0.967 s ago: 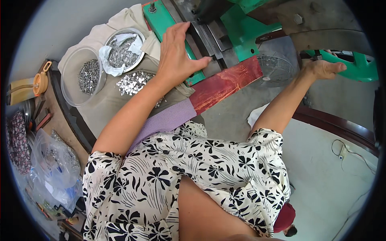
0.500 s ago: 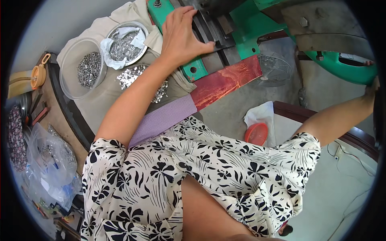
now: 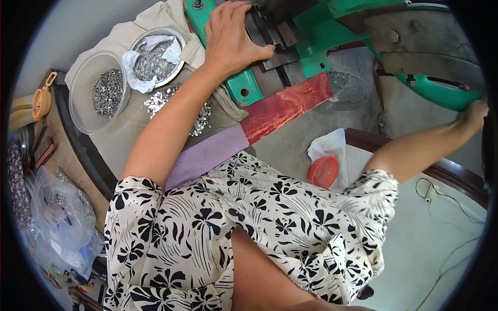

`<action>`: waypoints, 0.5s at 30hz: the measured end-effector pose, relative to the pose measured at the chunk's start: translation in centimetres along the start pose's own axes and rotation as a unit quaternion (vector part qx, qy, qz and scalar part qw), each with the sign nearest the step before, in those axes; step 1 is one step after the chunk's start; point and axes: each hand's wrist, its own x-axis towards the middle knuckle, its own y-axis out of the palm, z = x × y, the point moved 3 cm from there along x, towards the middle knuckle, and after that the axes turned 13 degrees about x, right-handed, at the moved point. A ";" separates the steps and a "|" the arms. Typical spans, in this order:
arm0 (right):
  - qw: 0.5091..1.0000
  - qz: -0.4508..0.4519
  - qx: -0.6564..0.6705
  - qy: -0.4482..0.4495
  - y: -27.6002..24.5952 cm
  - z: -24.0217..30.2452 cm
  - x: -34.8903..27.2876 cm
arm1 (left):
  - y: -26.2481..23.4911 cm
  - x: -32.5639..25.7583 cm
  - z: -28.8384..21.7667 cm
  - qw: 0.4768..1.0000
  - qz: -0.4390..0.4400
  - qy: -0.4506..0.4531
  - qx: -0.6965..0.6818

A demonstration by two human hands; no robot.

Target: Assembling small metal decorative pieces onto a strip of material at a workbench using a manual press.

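Observation:
My left hand [image 3: 232,39] rests at the dark metal die block [image 3: 264,30] of a green press [image 3: 244,88]. Its fingers and thumb are stretched apart along the block's edges; any small piece under the fingertips is hidden. Far out to the right, my right hand [image 3: 474,112] is at the rim of the press's green wheel [image 3: 433,93]. Its fingers curl around that rim, and the frame's edge cuts off part of the hand.
Left of the press, a cloth-covered surface holds a clear tub [image 3: 78,98] of small metal parts, a metal bowl [image 3: 178,66] and loose silvery pieces [image 3: 161,101]. A red-stained board [image 3: 288,106] juts toward me. Beyond stand a wire-guard fan [image 3: 348,88] and a red basket [image 3: 323,172].
The whole view has shifted slightly, with the press a little higher and further left. Both hands keep nearly the same places on the machine; slightly more of the right hand shows.

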 end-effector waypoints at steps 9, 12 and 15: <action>0.949 -0.245 0.169 -0.106 8.0 -5.9 -16.1 | -0.2 0.1 0.3 0.999 0.024 0.008 -0.024; 0.959 -0.211 0.160 -0.099 7.9 -5.4 -15.9 | -0.2 0.0 0.3 0.999 0.031 0.010 -0.015; 0.969 -0.173 0.160 -0.072 7.2 -4.6 -15.4 | -0.3 0.2 -0.2 0.999 0.042 -0.004 0.002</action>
